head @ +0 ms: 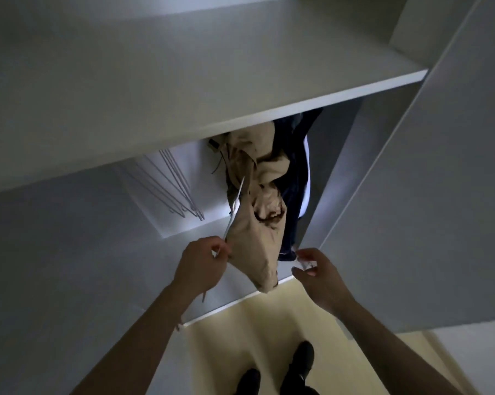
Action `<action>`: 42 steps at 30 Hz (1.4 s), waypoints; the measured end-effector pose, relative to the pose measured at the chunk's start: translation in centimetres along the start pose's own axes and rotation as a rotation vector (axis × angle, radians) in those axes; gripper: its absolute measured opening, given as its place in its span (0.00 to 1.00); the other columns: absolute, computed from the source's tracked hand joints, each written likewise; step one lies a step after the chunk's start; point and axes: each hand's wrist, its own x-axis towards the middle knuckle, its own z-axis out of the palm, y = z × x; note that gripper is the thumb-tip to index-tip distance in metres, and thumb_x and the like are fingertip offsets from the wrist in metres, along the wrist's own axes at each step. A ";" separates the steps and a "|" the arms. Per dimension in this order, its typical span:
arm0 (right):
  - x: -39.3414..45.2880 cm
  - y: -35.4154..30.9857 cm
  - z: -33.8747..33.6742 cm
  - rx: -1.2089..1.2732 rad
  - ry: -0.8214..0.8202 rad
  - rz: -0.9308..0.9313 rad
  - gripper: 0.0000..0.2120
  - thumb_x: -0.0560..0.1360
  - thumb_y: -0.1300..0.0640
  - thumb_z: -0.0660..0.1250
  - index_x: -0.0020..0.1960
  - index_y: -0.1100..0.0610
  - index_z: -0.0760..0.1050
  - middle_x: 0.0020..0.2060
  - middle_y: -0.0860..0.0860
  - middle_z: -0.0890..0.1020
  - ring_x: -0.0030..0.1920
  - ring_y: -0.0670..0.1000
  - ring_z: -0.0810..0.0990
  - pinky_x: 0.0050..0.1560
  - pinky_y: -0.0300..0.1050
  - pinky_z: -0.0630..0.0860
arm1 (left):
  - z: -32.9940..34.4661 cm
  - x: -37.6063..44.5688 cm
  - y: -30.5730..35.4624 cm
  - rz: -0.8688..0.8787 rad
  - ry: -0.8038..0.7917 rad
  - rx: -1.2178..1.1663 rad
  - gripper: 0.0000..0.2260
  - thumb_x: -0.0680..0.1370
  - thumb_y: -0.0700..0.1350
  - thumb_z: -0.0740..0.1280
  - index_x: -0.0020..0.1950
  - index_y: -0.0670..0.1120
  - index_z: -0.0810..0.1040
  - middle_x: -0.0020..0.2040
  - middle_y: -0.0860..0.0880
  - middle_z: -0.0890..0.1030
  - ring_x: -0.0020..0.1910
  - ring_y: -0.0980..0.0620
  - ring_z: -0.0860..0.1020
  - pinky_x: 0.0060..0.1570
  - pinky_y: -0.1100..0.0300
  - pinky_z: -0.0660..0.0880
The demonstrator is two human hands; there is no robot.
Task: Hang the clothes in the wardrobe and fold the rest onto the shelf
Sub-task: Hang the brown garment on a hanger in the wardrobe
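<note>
A beige garment hangs on a white hanger inside the white wardrobe, under the shelf. My left hand pinches the lower end of the hanger at the garment's left edge. A dark navy garment hangs just behind and to the right of the beige one. My right hand is at the navy garment's lower hem with fingers curled, pinching something small and pale; what it is I cannot tell.
Several empty white hangers hang at the left inside the wardrobe. The open wardrobe door stands at the right. The floor below is pale yellow, with my dark shoes on it.
</note>
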 end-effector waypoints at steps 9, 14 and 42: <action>-11.0 5.5 -1.2 0.079 0.062 0.191 0.06 0.79 0.52 0.69 0.56 0.45 0.78 0.51 0.43 0.82 0.42 0.45 0.83 0.34 0.35 0.75 | 2.0 -2.7 2.8 0.054 -0.414 0.412 0.13 0.79 0.49 0.62 0.37 0.45 0.72 0.37 0.48 0.78 0.36 0.51 0.76 0.35 0.57 0.68; -18.7 9.3 -3.6 0.149 0.150 0.280 0.06 0.80 0.51 0.67 0.56 0.45 0.79 0.50 0.44 0.83 0.42 0.45 0.84 0.39 0.39 0.79 | 6.6 -7.4 7.5 0.255 -0.694 0.524 0.10 0.81 0.47 0.61 0.41 0.46 0.75 0.36 0.51 0.76 0.36 0.53 0.74 0.36 0.57 0.68; -79.4 38.3 -13.4 1.088 1.403 0.587 0.14 0.84 0.48 0.64 0.54 0.57 0.83 0.46 0.49 0.88 0.38 0.47 0.82 0.40 0.44 0.78 | 39.5 -66.8 32.7 1.317 -1.506 0.236 0.03 0.80 0.47 0.71 0.49 0.55 0.80 0.42 0.60 0.86 0.41 0.57 0.84 0.45 0.57 0.81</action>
